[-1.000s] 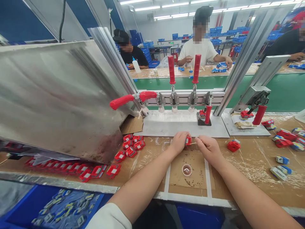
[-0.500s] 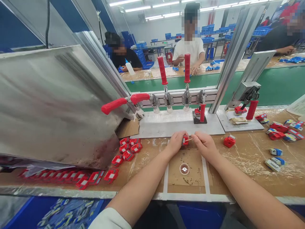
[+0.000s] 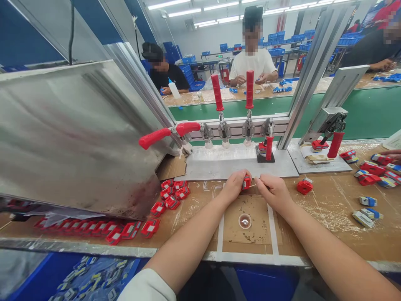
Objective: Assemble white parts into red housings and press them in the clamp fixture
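My left hand [image 3: 234, 185] is closed around a small red part [image 3: 246, 182] with a grey edge, above a taped cardboard patch [image 3: 232, 234]. In my right hand [image 3: 273, 190] is a thin wooden stick [image 3: 252, 185], pinched by the fingers, its tip pointing left at the red part. I cannot tell whether the tip touches it. Below both hands a small round cup [image 3: 244, 221] with a little liquid sits on the cardboard. A single red part [image 3: 305, 186] lies to the right of my right hand.
Toggle clamps with red handles [image 3: 249, 90] stand on a metal base [image 3: 219, 163] ahead. Several red parts [image 3: 172, 202] lie left, beside a large metal panel [image 3: 78, 138]. Blue-and-white parts [image 3: 367, 201] lie right, with another person's hand [image 3: 392, 156] at the edge. Co-workers sit opposite.
My view has shifted slightly. Both hands stay together at the red part, the stick still between them. Another person's hand has appeared at the right edge, near the piled parts.
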Tool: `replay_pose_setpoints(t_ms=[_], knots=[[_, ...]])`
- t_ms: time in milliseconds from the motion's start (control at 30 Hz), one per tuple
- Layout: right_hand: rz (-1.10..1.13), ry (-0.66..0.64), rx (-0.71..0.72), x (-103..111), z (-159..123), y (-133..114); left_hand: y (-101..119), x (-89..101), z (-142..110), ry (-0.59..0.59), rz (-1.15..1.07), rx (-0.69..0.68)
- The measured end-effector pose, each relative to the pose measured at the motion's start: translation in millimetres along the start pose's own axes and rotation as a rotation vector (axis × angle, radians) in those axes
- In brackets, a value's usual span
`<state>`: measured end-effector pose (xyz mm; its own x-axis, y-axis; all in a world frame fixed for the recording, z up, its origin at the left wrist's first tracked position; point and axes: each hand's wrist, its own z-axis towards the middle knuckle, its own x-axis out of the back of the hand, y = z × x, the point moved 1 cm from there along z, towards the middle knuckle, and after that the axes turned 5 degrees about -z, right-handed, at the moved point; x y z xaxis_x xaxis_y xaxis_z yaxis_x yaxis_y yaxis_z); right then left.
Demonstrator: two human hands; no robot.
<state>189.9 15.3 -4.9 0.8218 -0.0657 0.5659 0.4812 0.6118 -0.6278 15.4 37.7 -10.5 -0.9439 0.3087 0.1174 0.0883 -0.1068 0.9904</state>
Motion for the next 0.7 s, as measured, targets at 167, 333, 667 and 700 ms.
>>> replay_pose_setpoints(t_ms=[167,333,667,700], knots=[[0.087,-0.036,0.012,4,1,-4,-3,-0.7,2,0.036,-0.043,0.044],[0.125,-0.457,0.235,9,-2,-22,-6,0.5,6,0.096,-0.354,0.188],[-0.657,-0.221,-0.019,58,-18,-26,-5,3.3,8,0.051,-0.497,0.239],[-0.711,-0.079,-0.136,79,-27,-19,-6,3.7,9,0.045,-0.507,0.243]])
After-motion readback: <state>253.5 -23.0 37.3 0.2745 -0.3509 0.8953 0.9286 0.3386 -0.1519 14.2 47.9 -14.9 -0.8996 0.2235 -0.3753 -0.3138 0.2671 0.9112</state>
